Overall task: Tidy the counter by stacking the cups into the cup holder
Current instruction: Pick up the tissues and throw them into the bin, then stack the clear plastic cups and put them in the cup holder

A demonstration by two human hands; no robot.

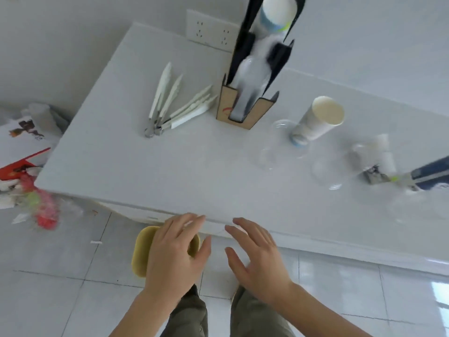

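Observation:
A tall black-and-wood cup holder [243, 110] stands at the back of the white counter [150, 171], with clear cups and a paper cup stacked inside it. To its right a stack of white paper cups [315, 122] stands on the counter. Clear plastic cups [277, 147] sit around that stack, and another clear cup [332, 166] sits further right. My left hand [175, 251] and my right hand [257, 256] hover side by side at the counter's front edge. Their fingers are spread and hold nothing.
Several white utensils [175, 105] lie fanned out left of the holder. A dark blue pack [432, 173] and small items lie at the right edge. A wall socket [211, 30] is behind. A yellow stool [143, 251] stands below my left hand. Clutter [26, 166] lies on the floor at left.

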